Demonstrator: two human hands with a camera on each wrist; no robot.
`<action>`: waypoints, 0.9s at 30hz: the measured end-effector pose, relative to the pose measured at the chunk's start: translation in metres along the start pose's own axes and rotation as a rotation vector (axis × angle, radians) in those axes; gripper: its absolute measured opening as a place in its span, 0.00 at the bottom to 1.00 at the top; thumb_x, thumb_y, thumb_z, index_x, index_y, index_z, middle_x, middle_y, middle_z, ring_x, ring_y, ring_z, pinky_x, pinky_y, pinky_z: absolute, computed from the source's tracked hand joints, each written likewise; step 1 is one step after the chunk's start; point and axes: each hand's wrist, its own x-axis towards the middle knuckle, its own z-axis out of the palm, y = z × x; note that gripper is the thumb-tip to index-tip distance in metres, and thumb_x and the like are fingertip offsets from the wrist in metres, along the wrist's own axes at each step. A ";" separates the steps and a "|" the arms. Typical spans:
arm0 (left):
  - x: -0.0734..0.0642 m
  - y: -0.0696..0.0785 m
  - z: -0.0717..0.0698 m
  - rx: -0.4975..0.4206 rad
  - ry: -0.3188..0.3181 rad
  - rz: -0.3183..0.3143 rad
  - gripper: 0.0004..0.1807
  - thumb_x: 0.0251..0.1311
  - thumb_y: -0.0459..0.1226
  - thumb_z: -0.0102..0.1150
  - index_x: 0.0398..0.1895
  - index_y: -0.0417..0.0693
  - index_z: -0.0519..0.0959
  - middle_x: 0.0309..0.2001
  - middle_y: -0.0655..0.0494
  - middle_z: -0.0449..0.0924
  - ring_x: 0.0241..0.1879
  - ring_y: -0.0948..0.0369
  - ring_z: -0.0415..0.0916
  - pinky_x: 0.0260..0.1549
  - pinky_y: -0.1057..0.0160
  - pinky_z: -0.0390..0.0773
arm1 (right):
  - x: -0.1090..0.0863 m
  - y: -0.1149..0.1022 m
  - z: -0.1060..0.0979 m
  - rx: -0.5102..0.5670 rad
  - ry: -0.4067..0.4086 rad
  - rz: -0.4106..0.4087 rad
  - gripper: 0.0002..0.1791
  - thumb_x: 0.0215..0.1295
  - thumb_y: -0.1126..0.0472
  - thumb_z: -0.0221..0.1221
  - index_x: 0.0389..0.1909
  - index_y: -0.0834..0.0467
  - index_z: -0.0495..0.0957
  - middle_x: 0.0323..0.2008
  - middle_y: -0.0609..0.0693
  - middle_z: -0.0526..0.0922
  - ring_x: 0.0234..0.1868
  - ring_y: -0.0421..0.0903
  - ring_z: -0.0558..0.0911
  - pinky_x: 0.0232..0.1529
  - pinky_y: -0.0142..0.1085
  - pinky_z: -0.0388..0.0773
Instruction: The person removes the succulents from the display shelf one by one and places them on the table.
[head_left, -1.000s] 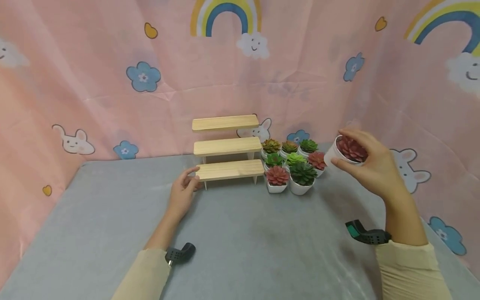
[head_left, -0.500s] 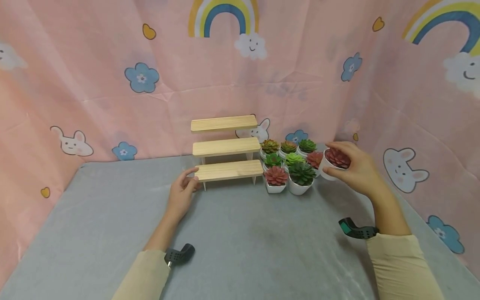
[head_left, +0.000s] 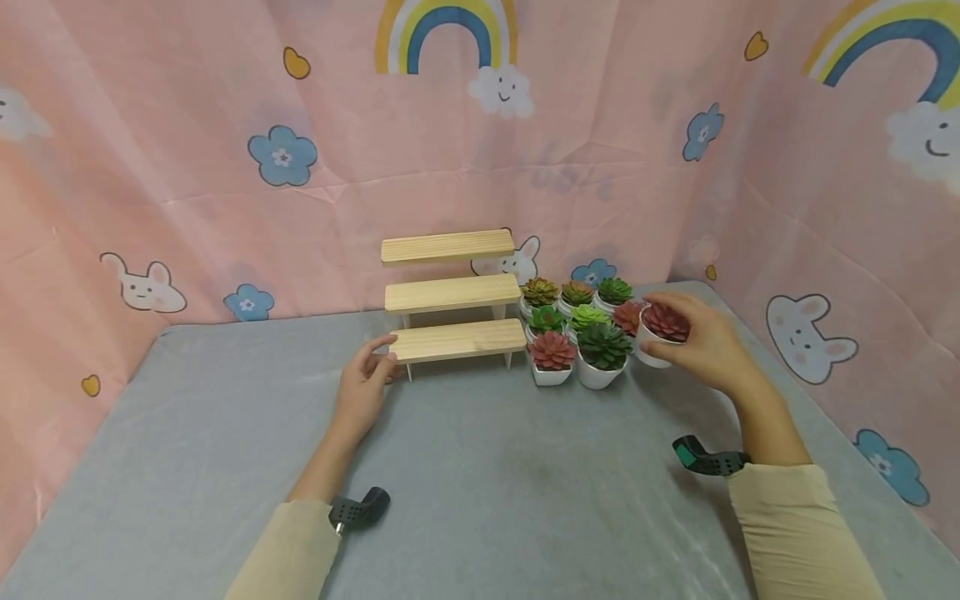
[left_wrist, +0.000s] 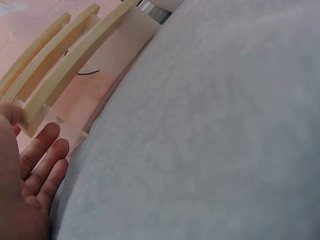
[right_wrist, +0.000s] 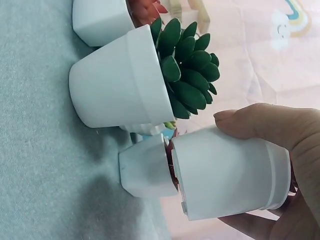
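My left hand [head_left: 364, 383] grips the left end of the lowest board of a three-tier wooden display stand [head_left: 459, 339]. In the left wrist view, the thumb lies against the end of that board [left_wrist: 75, 65], with several fingers spread below it. My right hand [head_left: 705, 342] holds a white pot with a dark red artificial succulent [head_left: 664, 325] between thumb and fingers. The right wrist view shows this held pot [right_wrist: 230, 172] raised off the cloth, close to a smaller white pot [right_wrist: 145, 167] with red leaves.
Several potted succulents crowd right of the stand, among them a dark green one [head_left: 604, 348] and a pink-red one in a square pot [head_left: 552, 354]. Grey cloth [head_left: 480, 483] covers the table. A pink printed curtain [head_left: 337, 200] hangs behind and at both sides.
My right hand has brought the dark red succulent left and down, toward the other pots, slowing over the last half second. The left hand stays on the stand.
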 end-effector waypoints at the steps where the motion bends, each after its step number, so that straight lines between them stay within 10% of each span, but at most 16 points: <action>1: 0.000 0.000 0.000 0.001 0.000 0.000 0.19 0.75 0.41 0.51 0.65 0.52 0.76 0.43 0.38 0.86 0.40 0.58 0.82 0.42 0.68 0.79 | 0.000 0.000 0.000 -0.001 -0.005 0.004 0.37 0.57 0.55 0.73 0.68 0.55 0.72 0.66 0.63 0.73 0.59 0.63 0.75 0.51 0.60 0.72; 27: 0.002 -0.001 0.001 0.003 0.012 0.006 0.18 0.75 0.41 0.52 0.65 0.51 0.76 0.42 0.38 0.86 0.39 0.60 0.82 0.41 0.69 0.79 | 0.002 0.012 0.014 0.029 -0.115 0.008 0.38 0.57 0.56 0.73 0.70 0.55 0.71 0.69 0.67 0.69 0.69 0.69 0.67 0.60 0.69 0.65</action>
